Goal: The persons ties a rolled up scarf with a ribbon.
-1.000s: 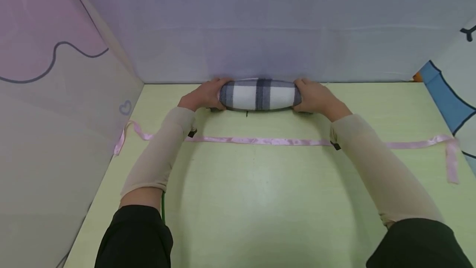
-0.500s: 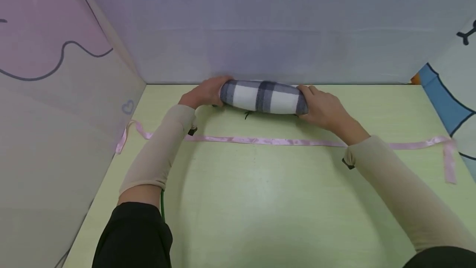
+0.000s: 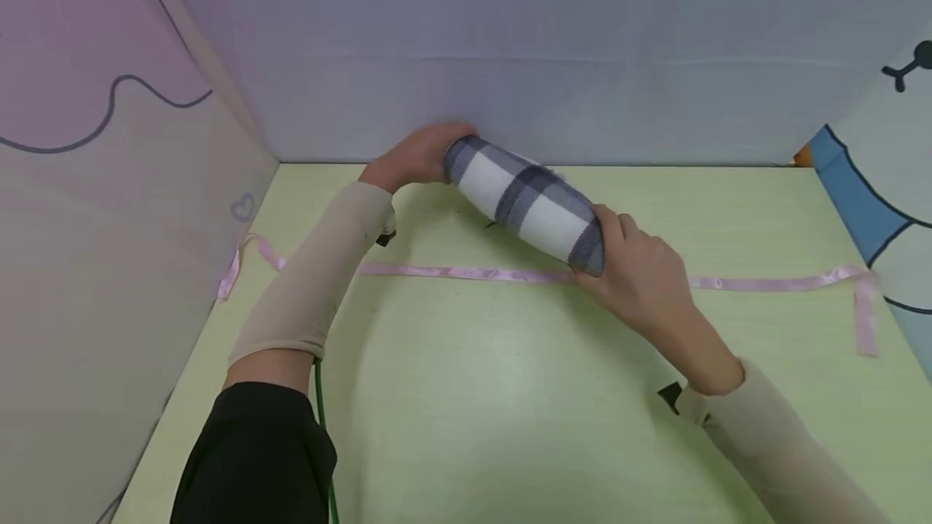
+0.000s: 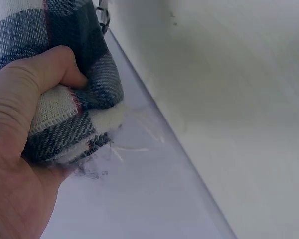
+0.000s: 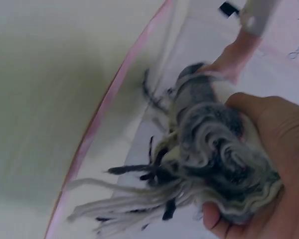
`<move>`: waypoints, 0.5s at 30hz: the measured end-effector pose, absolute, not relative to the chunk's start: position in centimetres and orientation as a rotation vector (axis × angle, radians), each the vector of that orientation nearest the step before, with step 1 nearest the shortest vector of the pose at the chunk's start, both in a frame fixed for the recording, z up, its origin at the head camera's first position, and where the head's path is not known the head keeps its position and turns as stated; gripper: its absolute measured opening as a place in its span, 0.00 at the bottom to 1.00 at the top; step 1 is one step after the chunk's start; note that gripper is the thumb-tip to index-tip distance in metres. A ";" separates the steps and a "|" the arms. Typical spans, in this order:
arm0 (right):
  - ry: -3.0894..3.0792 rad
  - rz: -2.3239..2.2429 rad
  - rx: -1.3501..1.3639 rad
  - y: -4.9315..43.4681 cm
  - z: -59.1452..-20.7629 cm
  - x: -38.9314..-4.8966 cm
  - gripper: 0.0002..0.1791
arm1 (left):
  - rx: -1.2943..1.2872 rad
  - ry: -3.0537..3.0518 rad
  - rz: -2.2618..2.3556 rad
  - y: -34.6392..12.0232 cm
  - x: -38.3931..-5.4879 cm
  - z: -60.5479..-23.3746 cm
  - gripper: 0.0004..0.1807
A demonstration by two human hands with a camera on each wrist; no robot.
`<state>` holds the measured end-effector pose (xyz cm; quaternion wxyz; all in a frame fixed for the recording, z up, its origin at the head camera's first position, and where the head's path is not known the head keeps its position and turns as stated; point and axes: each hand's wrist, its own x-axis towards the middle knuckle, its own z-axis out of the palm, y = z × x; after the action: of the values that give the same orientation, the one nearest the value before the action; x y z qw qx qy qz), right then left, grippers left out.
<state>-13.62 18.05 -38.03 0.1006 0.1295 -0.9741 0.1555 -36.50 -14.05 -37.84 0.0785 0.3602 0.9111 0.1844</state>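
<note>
A person holds a rolled checked scarf with both hands, in white, grey and dark bands. The left hand grips its far end, near the back wall; the thumb is bent and presses into the cloth, while the other fingers are hidden behind it. The right hand grips the nearer end, and its fingers are closed around the roll from two sides. Neither hand is spread open.

The scarf lies slanted between the hands, with its right end closer to the person, and it seems to be above the table, not resting on it. In the right wrist view, this end shows folded layers in a spiral, and a fringe of white and dark threads sticks out beside it.

A pink ribbon lies across the table; in the head view, the right hand covers one part of it.
</note>
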 end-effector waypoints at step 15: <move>-2.791 0.568 -0.049 12.2 -39.4 -4.1 0.44 | 1.396 2.746 0.365 -9.0 -34.6 -36.5 0.30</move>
<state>-4.06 12.18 -39.39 0.1459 -0.0169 -0.9693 0.1974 -34.61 -8.98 -36.54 0.0198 0.4500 0.8850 0.1177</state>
